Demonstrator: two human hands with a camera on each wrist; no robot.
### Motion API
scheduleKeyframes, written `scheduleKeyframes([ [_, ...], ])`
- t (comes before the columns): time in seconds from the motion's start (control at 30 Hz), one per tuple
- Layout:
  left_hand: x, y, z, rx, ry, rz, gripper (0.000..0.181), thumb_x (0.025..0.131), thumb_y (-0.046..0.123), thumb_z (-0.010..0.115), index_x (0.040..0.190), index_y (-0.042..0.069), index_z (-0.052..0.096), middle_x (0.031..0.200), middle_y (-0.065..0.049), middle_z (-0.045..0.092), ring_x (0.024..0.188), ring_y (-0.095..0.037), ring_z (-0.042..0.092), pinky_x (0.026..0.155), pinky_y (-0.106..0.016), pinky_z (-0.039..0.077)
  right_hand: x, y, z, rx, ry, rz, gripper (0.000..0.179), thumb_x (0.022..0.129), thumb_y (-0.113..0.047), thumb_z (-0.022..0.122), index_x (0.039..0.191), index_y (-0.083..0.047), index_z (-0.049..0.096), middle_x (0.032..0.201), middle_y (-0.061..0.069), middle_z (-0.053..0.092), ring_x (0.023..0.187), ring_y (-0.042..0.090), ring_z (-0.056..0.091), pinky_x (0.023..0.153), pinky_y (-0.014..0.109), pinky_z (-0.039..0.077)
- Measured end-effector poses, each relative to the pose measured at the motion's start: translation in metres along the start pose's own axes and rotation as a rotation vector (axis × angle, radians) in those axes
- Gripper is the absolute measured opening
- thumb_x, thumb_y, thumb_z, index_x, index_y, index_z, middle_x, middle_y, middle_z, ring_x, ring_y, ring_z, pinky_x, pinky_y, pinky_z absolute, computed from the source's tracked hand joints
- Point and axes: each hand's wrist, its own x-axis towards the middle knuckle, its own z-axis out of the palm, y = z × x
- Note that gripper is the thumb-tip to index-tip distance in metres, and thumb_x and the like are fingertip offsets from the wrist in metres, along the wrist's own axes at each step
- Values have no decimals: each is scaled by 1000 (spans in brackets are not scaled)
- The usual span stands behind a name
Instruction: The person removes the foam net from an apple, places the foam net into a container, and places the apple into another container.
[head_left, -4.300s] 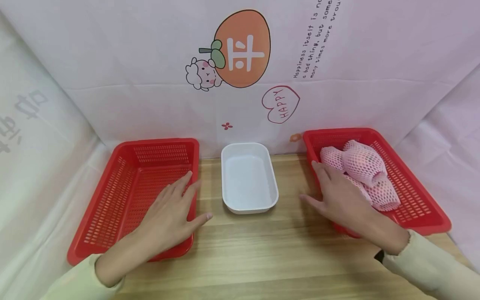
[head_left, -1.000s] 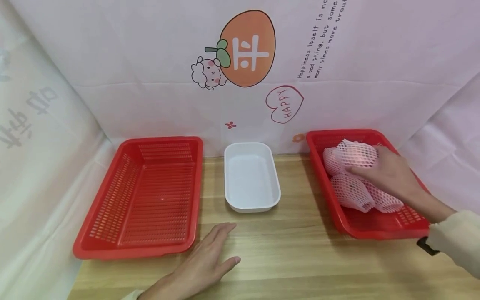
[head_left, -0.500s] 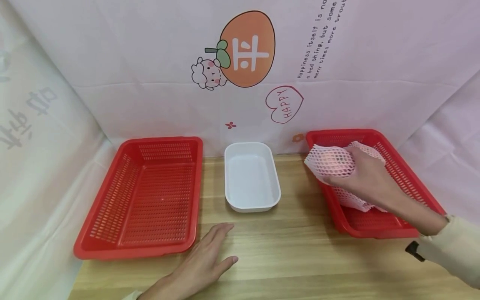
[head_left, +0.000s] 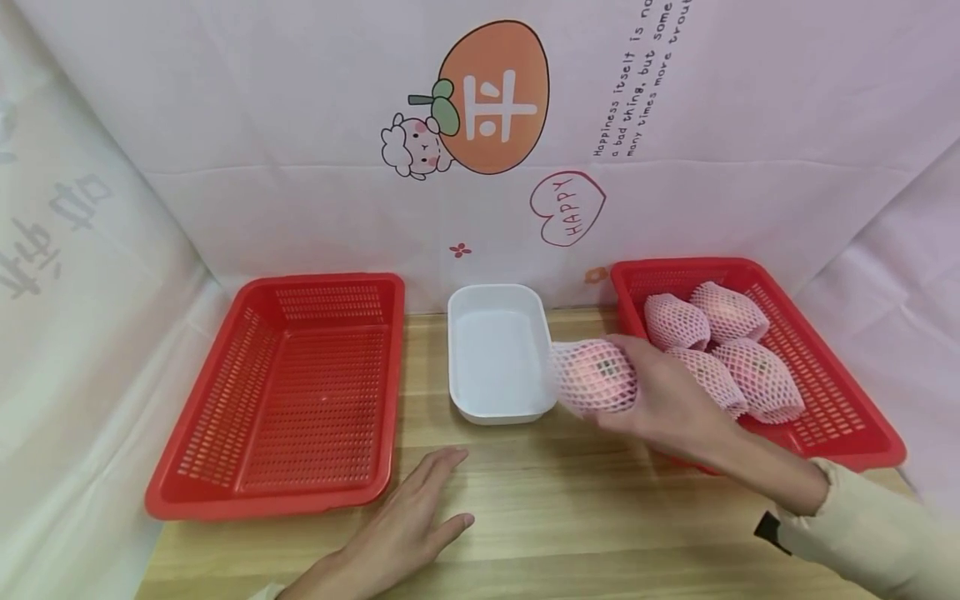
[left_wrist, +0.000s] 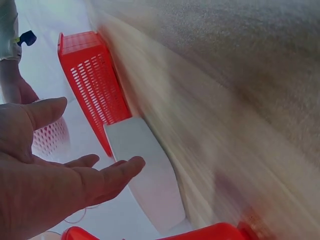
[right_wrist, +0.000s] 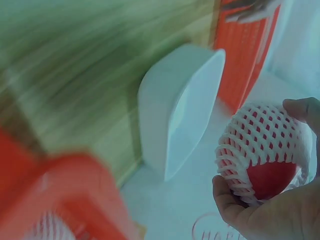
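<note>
My right hand (head_left: pixel 667 400) grips a red apple in a pink foam net (head_left: pixel 596 377), held up at the right edge of the white tray (head_left: pixel 498 354). In the right wrist view, thumb and fingers curl round the netted apple (right_wrist: pixel 270 150), and bare red skin shows through the net's open end. My left hand (head_left: pixel 405 521) has its fingers spread and holds nothing, at the front corner of the left red basket (head_left: pixel 322 400). Its palm and loose fingers show in the left wrist view. Several more netted apples (head_left: pixel 761 379) lie in the right red basket (head_left: pixel 847 408).
All three containers stand on a wood-grain table (head_left: pixel 525 517), the white tray between the two baskets. Behind them hangs a white printed cloth (head_left: pixel 300 100), which also covers both sides. The left basket's slotted floor shows bare.
My right hand has lifted a netted apple out of the right basket and carried it left to the white tray. My left hand moved from over the left basket toward the front, then stayed still.
</note>
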Motion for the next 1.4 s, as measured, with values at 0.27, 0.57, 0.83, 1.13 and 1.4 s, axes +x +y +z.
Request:
scheduleKeyframes([
  [0.27,1,-2,0,-60,-27,-17,64,97,19,78,152,4,48,150,-9,54,136,-26,57,112,-49,50,-14,-13,38,52,-34,-114,87,65,-18,98,138,0,56,121,8,68,106,19,66,93,47,62],
  [0.57,1,-5,-1,-111,7,-39,62,96,15,79,150,5,51,147,-6,56,131,-25,60,110,-47,52,-30,-13,78,63,-95,-225,90,59,-15,98,137,-2,56,121,4,68,105,17,67,92,42,62],
  [0.83,1,-9,2,-136,51,-15,58,96,13,80,147,6,54,142,-6,59,121,-26,65,103,-41,56,-35,-2,109,133,-160,-270,97,58,-12,98,142,-4,51,128,3,65,114,17,66,97,41,60],
  [1.13,2,-12,4,-149,56,-7,57,95,10,79,146,3,54,136,-10,62,117,-27,66,98,-36,59,-36,4,127,160,-171,-277,97,59,-12,97,144,-6,50,128,3,64,114,18,66,97,40,60],
  [1.4,3,-14,6,-166,59,-53,60,96,11,79,149,5,52,135,-11,62,120,-28,66,100,-39,58,-36,6,135,145,-160,-298,99,60,-15,98,145,-3,49,130,5,64,116,20,66,98,42,60],
])
